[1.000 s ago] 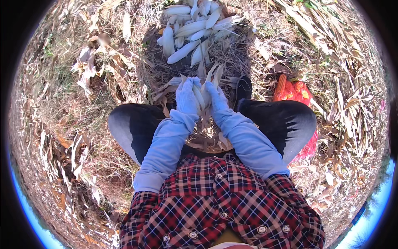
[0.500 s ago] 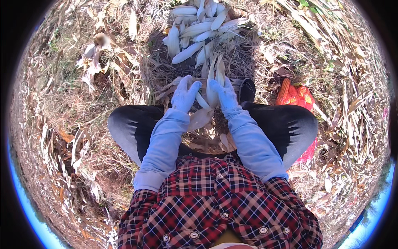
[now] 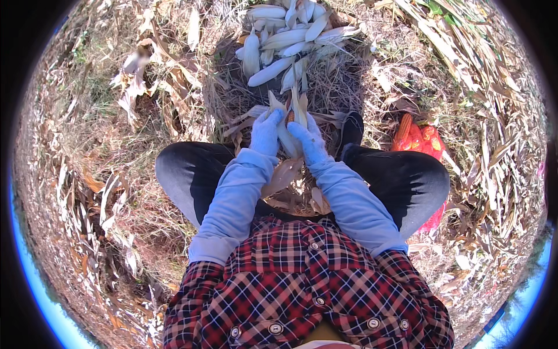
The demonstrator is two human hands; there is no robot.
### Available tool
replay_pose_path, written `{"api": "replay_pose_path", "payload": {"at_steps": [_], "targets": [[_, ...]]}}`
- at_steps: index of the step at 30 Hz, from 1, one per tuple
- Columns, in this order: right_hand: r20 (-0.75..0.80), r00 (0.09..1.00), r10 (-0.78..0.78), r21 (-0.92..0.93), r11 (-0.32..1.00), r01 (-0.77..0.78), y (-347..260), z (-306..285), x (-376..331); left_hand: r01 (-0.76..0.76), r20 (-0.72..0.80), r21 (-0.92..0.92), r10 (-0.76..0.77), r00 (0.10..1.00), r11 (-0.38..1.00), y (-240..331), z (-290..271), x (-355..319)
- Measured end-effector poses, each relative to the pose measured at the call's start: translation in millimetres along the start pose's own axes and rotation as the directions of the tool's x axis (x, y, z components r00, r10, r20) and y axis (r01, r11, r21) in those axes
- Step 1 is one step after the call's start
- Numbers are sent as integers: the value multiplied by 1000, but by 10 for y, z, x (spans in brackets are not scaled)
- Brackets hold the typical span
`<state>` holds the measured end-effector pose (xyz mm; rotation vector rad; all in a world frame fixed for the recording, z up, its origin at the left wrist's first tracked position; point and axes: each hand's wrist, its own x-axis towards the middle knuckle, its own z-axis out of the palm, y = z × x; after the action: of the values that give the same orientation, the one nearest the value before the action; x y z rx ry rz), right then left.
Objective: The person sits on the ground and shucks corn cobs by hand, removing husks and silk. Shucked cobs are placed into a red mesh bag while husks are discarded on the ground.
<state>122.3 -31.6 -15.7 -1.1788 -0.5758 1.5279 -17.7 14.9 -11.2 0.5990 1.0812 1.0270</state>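
Between my gloved hands is an ear of corn (image 3: 290, 118), its pale husk parted so that orange kernels show near the top. My left hand (image 3: 267, 132) is closed on a husk leaf (image 3: 275, 102) pulled out to the left side of the ear. Wrapped round the ear's right side, my right hand (image 3: 310, 141) holds it with the thumb across the front. The tip of the ear points away from me. Dry husk pieces (image 3: 285, 176) lie below my hands between my legs.
A heap of unpeeled corn ears (image 3: 285, 41) lies ahead of me. By my right knee sits a red mesh bag (image 3: 419, 139) with husked cobs, one bare cob (image 3: 402, 129) at its top. Dry stalks and leaves (image 3: 485, 55) cover the ground around.
My left hand has come up to the ear and closed on a husk leaf, drawing it left. Orange kernels now show where husk covered them. My right hand keeps its hold.
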Motion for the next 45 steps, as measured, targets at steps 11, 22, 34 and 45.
{"api": "replay_pose_path", "payload": {"at_steps": [11, 22, 34, 45], "targets": [[-106, 994, -14, -80, 997, 6, -121, 163, -107, 137, 81, -341, -116, 990, 930, -66, 37, -73], [-130, 983, 131, 367, 927, -75, 84, -279, 239, 117, 681, 442, -418, 602, 889, 72, -53, -253], [-73, 987, -140, -97, 986, 133, 443, -357, 353, -249, 259, 513, 128, 957, 821, 146, 16, 8], [-46, 996, 77, 91, 993, -73, 66, 16, 26, -287, 90, 470, 278, 956, 835, 222, 45, -96]]}}
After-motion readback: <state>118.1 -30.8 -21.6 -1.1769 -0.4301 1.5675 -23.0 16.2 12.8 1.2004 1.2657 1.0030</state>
